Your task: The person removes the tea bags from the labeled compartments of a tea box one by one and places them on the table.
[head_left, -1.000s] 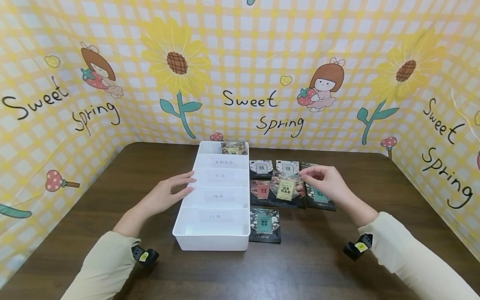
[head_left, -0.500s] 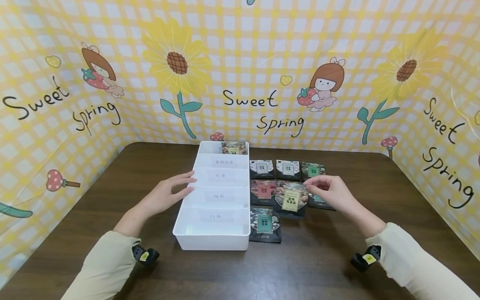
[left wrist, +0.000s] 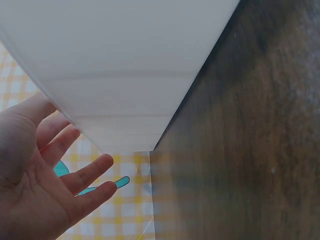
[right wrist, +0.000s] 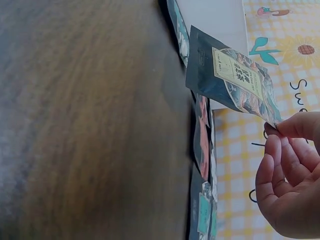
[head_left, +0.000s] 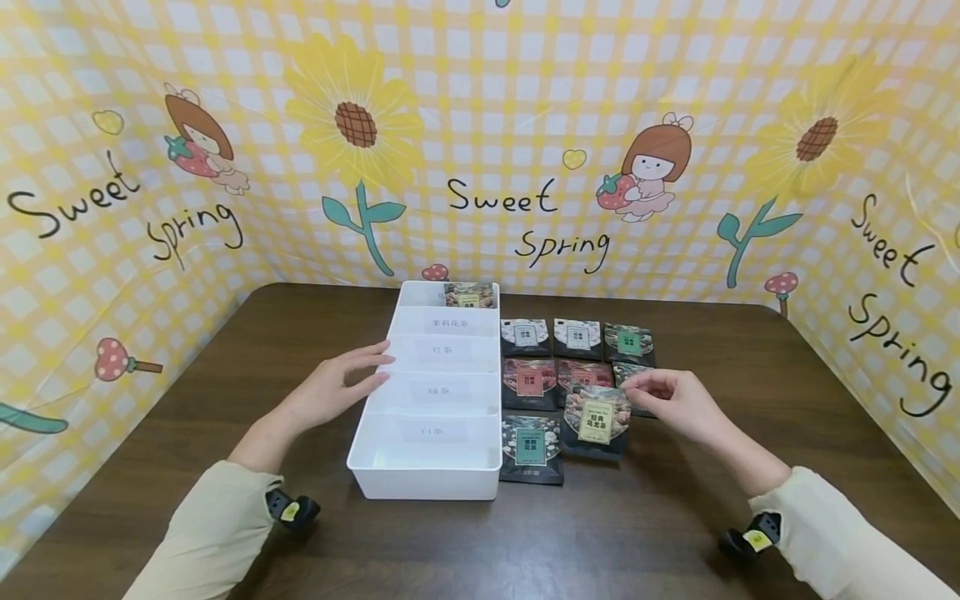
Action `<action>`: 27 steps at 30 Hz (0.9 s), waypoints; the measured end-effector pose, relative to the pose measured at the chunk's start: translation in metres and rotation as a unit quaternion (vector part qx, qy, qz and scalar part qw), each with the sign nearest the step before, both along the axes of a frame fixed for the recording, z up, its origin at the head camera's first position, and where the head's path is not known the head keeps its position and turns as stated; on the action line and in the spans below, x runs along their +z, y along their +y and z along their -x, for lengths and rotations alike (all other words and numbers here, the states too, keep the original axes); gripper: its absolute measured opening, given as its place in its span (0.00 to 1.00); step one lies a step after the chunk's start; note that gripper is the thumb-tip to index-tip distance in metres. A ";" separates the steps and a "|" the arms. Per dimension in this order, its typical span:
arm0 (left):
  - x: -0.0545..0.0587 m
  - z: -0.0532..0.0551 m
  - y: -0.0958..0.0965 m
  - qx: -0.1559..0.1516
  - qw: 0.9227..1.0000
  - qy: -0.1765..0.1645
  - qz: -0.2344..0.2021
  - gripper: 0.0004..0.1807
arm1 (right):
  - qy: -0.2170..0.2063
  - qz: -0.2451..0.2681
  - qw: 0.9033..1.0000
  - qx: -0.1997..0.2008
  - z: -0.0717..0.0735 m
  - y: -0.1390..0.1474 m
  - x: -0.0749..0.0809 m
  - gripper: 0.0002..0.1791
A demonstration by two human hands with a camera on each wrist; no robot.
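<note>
My right hand [head_left: 678, 406] pinches a tea sachet [head_left: 596, 422] with a pale yellow label by its upper right corner, between thumb and fingertips. In the right wrist view the sachet [right wrist: 230, 72] hangs tilted above the table. It overlaps a red-labelled sachet [head_left: 587, 372] in the head view. My left hand [head_left: 330, 387] has its fingers spread loosely at the left rim of a long white divided box [head_left: 423, 485]. Its compartments carry paper labels, and another yellow-labelled sachet [head_left: 470, 295] stands in the farthest one. In the left wrist view the left fingertips [left wrist: 104, 160] show beside the box wall.
Along the box's right side lie a teal-labelled sachet [head_left: 531, 450], a second red-labelled sachet [head_left: 529, 381] and two white-labelled sachets [head_left: 524, 335]. A green-labelled sachet [head_left: 628, 339] lies at the back right. Behind the brown table [head_left: 630, 533] hangs a checked cloth [head_left: 495, 100].
My right hand has drawn the yellow-labelled sachet toward the front and slightly right, uncovering the red-labelled one beneath. The left hand and the box have stayed in place.
</note>
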State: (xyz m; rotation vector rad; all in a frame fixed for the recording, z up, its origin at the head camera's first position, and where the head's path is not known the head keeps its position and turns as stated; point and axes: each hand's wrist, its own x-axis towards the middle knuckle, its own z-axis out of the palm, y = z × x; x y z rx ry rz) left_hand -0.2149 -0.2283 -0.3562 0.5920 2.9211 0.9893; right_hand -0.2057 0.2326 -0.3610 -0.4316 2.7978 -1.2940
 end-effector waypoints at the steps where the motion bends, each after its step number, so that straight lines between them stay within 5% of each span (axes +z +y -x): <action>1: 0.000 0.000 0.000 0.000 1.000 0.000 0.000 0.22 | -0.002 0.000 1.000 0.001 -0.001 0.000 -0.001 0.12; 27: -0.003 0.002 -0.001 0.000 1.000 0.001 -0.003 0.22 | -0.051 0.023 0.998 0.006 -0.002 -0.001 -0.017 0.11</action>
